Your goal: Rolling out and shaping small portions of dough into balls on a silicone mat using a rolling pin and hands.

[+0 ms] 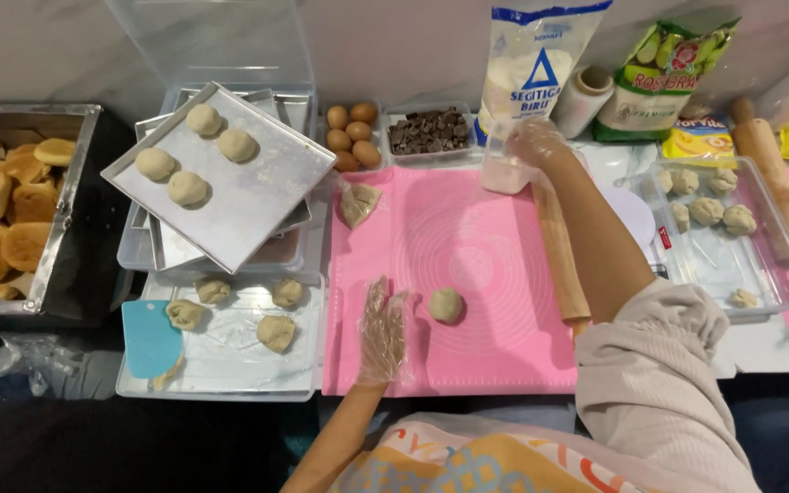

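While the left hand [383,330] lies flat, grip released, beside one dough ball [446,305], the right hand [533,144] grasps one flour container [507,169].

Left hand [383,330] flat, right hand [533,143] outstretched

Under our left hand [383,330], gloved in thin crinkled clear plastic, lies a smooth matt pink silicone mat [468,274]; just beside it sits a matt, slightly rough beige dough ball [446,305]. Our right hand [533,141], likewise gloved, touches a clear plastic flour tub [504,172]. Below its forearm rests a smooth wooden rolling pin [561,256]. Far left of our left hand gleams a dull brushed-metal tray [257,196].
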